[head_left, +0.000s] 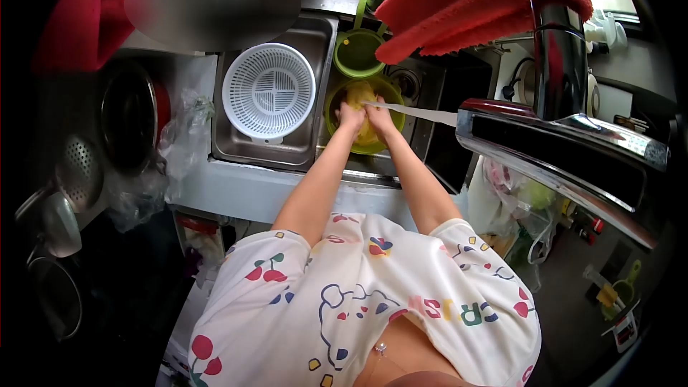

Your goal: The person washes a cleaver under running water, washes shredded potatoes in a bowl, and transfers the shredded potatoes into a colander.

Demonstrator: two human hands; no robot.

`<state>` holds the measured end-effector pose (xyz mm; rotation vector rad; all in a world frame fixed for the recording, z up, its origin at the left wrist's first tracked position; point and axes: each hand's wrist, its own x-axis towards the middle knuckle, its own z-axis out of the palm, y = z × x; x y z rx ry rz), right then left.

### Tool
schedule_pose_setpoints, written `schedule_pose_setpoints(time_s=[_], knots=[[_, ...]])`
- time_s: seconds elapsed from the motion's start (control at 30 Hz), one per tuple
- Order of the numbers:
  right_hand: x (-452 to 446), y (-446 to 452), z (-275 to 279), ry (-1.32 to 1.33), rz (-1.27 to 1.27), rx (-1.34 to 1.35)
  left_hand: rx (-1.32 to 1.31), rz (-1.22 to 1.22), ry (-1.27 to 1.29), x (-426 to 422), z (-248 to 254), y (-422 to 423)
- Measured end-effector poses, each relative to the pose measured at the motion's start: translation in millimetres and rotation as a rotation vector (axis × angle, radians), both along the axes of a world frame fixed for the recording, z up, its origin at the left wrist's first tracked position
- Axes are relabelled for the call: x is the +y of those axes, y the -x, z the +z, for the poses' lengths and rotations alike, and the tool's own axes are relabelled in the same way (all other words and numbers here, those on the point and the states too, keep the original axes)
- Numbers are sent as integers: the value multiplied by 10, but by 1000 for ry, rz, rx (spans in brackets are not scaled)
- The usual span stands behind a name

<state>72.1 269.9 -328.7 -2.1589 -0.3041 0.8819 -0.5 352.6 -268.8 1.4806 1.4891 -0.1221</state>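
Observation:
Both hands are over a green bowl [393,90] in the right sink basin. My left hand [350,115] is closed on the left side of a yellow item [360,93], too blurred to name. On its other side my right hand [380,116] has its fingers closed against the same item. A stream of water [423,112] runs from the faucet [566,143] at the right to the hands. More yellow material shows in the bowl below them.
A white strainer basket [269,92] sits in the left basin. Behind the bowl is a small green strainer [358,52]. A red cloth [487,3] hangs over the faucet. Plastic bags [186,132] lie left of the sink; pans and a slotted ladle [79,172] are farther left.

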Motion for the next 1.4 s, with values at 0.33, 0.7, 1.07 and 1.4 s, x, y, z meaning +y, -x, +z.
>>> schedule_pose_setpoints(time_s=[0.33, 0.7, 1.07, 1.4], knots=[[143, 61, 1418, -197, 4, -219, -374, -307, -221, 235, 739, 159], [-188, 211, 928, 118, 795, -727, 170, -1124, -355, 15, 517, 297], [3, -60, 707, 154, 765, -394, -23, -888, -360, 294, 653, 66], [96, -24, 638, -93, -71, 159, -65, -14, -94, -60, -252, -10]])
